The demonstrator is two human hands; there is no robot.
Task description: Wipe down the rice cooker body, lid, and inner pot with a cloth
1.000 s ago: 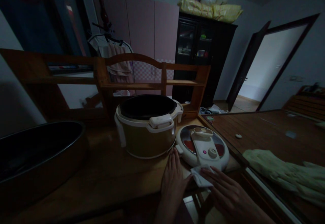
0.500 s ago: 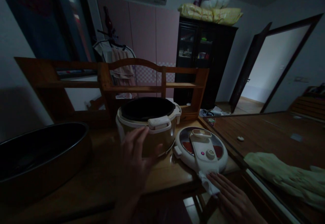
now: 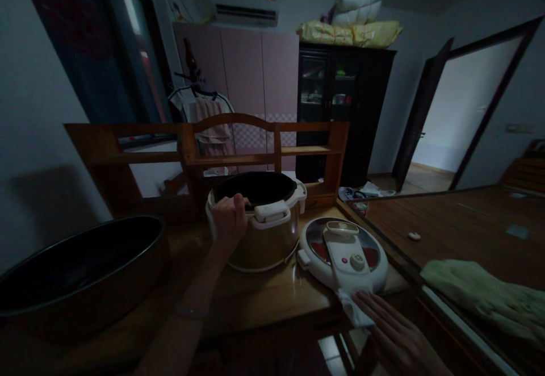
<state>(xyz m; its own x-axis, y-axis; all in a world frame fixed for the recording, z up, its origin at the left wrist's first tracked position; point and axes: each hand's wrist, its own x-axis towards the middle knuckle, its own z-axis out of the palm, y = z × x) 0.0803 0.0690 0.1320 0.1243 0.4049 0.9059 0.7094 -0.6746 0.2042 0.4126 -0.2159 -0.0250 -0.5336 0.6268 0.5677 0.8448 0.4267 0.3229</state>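
Note:
My left hand (image 3: 230, 217) is closed over the front left rim of an electric pressure cooker (image 3: 264, 245), whose dark inner pot (image 3: 255, 187) shows at the top. The fingertips are hidden behind the rim. To the right, the cooker's lid (image 3: 356, 258) lies on the wooden desk with its handle up. My right hand (image 3: 394, 328) holds a crumpled white cloth or tissue (image 3: 355, 309) against the lid's near edge, its fingers stretched and pressed together; the thumb is hidden.
A large dark round pan (image 3: 85, 285) stands at the left of the desk (image 3: 255, 299). A wooden shelf rack (image 3: 238, 160) runs along the back. On the right lie a brown board surface (image 3: 460, 217), a small white object (image 3: 414, 236) and a pale green cloth (image 3: 481, 291).
My left hand has moved up and away from me, from hovering with spread fingers before the cooker to closing on its rim. My right hand stays at the lid. The view has tilted up slightly.

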